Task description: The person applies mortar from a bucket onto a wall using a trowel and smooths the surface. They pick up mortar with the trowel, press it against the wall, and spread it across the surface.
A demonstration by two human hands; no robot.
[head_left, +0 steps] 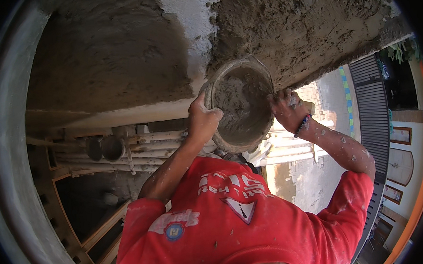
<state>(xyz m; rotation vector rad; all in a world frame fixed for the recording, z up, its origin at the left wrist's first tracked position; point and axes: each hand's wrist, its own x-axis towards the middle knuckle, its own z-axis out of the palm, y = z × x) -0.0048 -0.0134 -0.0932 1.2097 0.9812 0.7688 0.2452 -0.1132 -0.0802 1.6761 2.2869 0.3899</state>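
A round bucket coated in grey mortar, with wet mortar inside, is held up just below a rough, freshly mortared surface. My left hand grips its left side, thumb at the rim. My right hand grips the right edge, with a short wooden handle showing beside the fingers; the rest of that tool is hidden. Pale splashes mark both hands and my right forearm. My red-shirted torso fills the lower middle. Beside the darker mortar runs a whitish strip of surface.
Bamboo scaffold poles run crosswise beneath me, carrying two dark buckets at the left. Paving shows far below on the right, beside a dark slatted gate or roof and a white house front. A curved grey edge borders the far left.
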